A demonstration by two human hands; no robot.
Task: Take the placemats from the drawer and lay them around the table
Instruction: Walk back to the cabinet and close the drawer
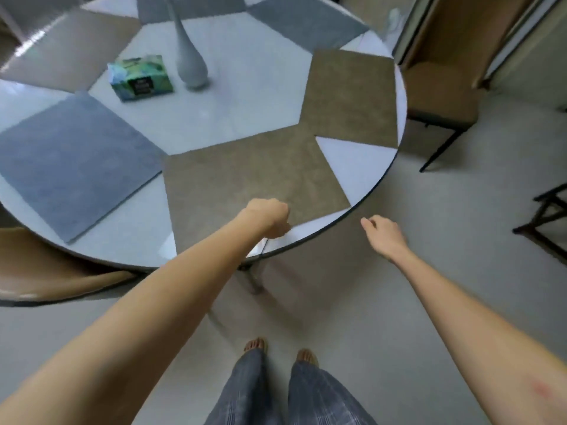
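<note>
Several square placemats lie in a ring on the round white table (pixel 245 99). A brown placemat (pixel 245 173) lies nearest me, its far corner meeting a second brown placemat (pixel 349 96) at the right rim. A blue-grey placemat (pixel 70 161) lies to the left, with a beige placemat (pixel 67 47) and a grey placemat (pixel 306 26) farther back. My left hand (pixel 268 217) is curled at the near edge of the nearest brown placemat and grips it at the table's rim. My right hand (pixel 383 237) hangs off the table over the floor, loosely curled, holding nothing.
A tall grey vase (pixel 190 62) and a green tissue box (pixel 139 78) stand near the table's middle. A tan chair (pixel 441 96) stands at the right of the table, another tan chair (pixel 46 265) at the left. A dark frame (pixel 549 222) is on the floor at far right.
</note>
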